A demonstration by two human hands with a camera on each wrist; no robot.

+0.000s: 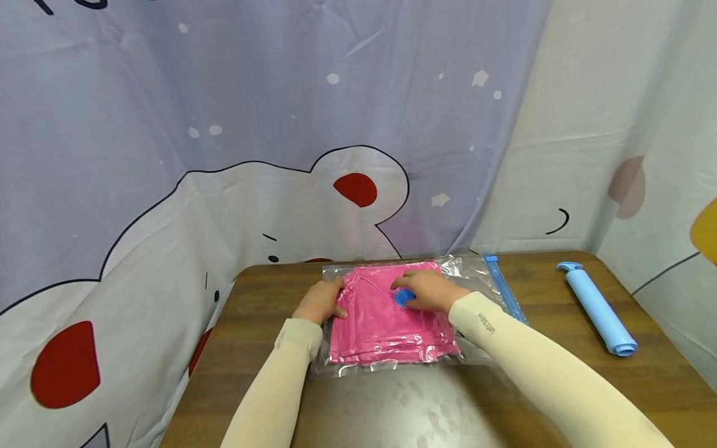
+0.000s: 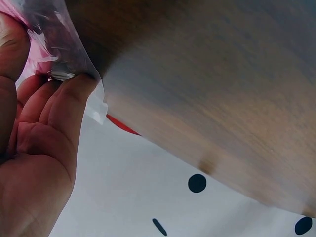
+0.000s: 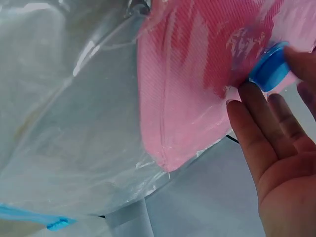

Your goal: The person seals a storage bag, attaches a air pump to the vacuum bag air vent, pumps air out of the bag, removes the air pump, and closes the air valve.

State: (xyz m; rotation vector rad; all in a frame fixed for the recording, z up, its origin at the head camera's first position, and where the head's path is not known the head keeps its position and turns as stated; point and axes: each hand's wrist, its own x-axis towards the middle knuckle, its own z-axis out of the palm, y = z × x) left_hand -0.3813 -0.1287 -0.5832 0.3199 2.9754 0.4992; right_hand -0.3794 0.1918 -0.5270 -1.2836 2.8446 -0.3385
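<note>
A clear plastic vacuum storage bag (image 1: 473, 270) lies flat on the wooden table, with folded pink fabric (image 1: 372, 317) inside it. My right hand (image 1: 430, 290) pinches the round blue valve cap (image 1: 403, 298) on the bag's upper face. The right wrist view shows the thumb and fingers at the rim of the cap (image 3: 270, 69). At the bag's left side, my left hand (image 1: 320, 301) grips the edge. In the left wrist view its fingers (image 2: 64, 106) meet the clear film, and the thumb is partly cut off by the frame.
A light blue hand pump (image 1: 600, 308) lies at the table's right side. The bag's blue zip strip (image 1: 504, 289) runs along its right end. Behind the wooden table (image 1: 246, 354) hangs a printed curtain (image 1: 252, 211).
</note>
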